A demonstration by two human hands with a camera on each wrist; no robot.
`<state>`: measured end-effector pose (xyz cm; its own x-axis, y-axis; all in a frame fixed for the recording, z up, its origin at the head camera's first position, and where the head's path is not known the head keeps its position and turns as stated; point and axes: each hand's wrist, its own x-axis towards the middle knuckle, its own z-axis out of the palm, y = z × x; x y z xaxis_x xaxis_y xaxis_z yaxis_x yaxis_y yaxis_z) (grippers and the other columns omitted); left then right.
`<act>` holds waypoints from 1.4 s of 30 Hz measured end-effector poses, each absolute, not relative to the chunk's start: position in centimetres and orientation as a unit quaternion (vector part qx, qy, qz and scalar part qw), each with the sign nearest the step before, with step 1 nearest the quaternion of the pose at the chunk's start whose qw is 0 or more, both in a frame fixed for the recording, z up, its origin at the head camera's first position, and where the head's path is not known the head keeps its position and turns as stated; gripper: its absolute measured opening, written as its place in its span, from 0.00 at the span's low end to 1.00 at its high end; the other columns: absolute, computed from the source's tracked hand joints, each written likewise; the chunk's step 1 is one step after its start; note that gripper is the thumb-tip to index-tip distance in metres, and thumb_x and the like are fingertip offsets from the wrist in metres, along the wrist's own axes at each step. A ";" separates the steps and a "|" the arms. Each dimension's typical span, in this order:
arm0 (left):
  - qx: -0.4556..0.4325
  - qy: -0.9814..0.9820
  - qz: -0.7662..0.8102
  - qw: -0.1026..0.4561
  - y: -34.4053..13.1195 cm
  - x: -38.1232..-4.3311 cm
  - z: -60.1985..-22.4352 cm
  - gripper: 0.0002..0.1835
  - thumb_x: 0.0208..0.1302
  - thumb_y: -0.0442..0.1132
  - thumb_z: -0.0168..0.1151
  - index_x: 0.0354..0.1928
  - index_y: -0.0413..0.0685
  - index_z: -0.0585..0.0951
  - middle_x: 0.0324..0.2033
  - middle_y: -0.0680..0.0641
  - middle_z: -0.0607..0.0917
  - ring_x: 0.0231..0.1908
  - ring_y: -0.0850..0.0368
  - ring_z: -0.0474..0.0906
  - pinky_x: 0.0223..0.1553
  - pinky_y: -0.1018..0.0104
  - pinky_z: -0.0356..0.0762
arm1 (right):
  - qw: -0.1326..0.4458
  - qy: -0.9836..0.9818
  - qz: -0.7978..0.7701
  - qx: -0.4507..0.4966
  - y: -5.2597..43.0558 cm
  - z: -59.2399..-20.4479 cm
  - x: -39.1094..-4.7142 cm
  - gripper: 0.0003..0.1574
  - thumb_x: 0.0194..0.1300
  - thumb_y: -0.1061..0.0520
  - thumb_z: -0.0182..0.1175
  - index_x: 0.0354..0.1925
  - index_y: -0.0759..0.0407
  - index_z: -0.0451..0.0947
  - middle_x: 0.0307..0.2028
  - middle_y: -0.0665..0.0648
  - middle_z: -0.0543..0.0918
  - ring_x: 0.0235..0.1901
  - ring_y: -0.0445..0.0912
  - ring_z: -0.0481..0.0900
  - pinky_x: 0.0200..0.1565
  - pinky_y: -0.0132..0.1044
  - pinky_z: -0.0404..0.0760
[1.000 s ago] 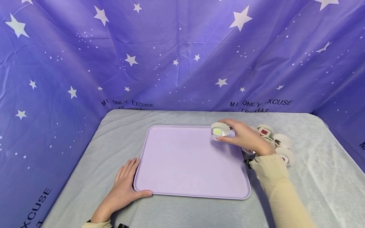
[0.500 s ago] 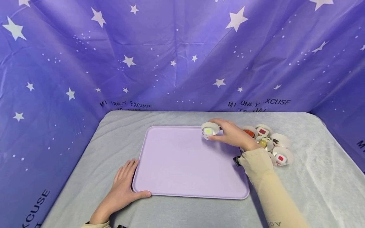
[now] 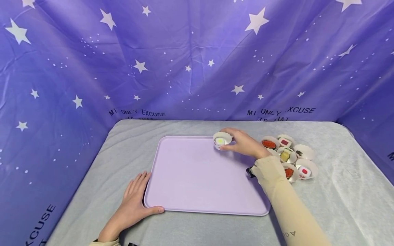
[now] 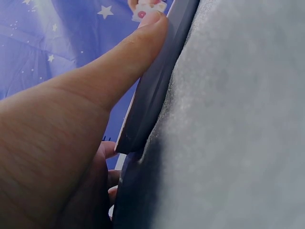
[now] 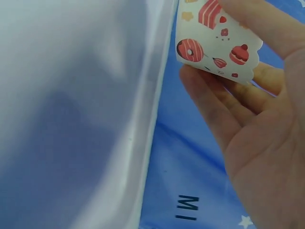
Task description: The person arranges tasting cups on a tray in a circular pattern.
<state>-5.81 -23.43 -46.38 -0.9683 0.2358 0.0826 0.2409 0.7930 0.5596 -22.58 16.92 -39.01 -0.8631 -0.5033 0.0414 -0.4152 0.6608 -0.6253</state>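
Observation:
My right hand (image 3: 244, 142) pinches a paper baking cup (image 3: 226, 137) by its side, above the far edge of the lilac tray (image 3: 200, 174). Inside the cup sits a white roll-like piece (image 3: 220, 140) with a yellow-green centre. In the right wrist view, thumb and fingers hold the cup (image 5: 217, 43), which has a scalloped rim and printed red cakes and doughnuts. My left hand (image 3: 132, 203) rests at the tray's near left corner. Its fingers lie straight along the left side, and the thumb (image 4: 128, 57) lies along the front edge.
Right of the tray, several paper cups stand clustered: one with orange-red filling (image 3: 269, 144), one with a yellow piece (image 3: 285, 156), one with a red-centred white piece (image 3: 304, 172). Grey cloth (image 3: 344, 205) covers the table. A purple starry curtain (image 3: 172, 78) hangs behind.
My right hand has carried the cup leftward along the tray's far edge, slowing in the last half second. More of the cups on the right now show. The left hand stays in place.

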 end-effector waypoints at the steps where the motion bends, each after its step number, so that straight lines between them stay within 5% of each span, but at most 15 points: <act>1: -0.126 -0.947 -0.296 0.005 -23.4 -5.8 -46.4 0.65 0.43 0.68 0.74 0.77 0.45 0.55 0.75 0.34 0.56 0.75 0.36 0.46 0.71 0.37 0.41 | 0.071 0.907 -0.330 -0.253 16.9 -39.2 -22.7 0.41 0.59 0.49 0.72 0.66 0.59 0.70 0.57 0.58 0.80 0.50 0.50 0.79 0.56 0.50 0.79; 11: -0.128 -0.946 -0.297 0.009 -23.4 -5.7 -46.3 0.65 0.43 0.68 0.75 0.77 0.44 0.55 0.74 0.34 0.57 0.75 0.35 0.46 0.71 0.36 0.41 | 0.090 0.897 -0.355 -0.246 16.9 -40.6 -23.8 0.38 0.59 0.49 0.72 0.64 0.56 0.71 0.50 0.55 0.82 0.47 0.48 0.79 0.54 0.49 0.78; 42: -0.120 -0.948 -0.296 0.001 -23.4 -5.8 -46.4 0.65 0.42 0.69 0.74 0.77 0.45 0.54 0.75 0.35 0.56 0.75 0.36 0.46 0.71 0.37 0.41 | 0.108 0.902 -0.335 -0.252 16.8 -40.6 -23.9 0.43 0.58 0.54 0.73 0.67 0.62 0.67 0.59 0.62 0.74 0.58 0.56 0.73 0.63 0.56 0.71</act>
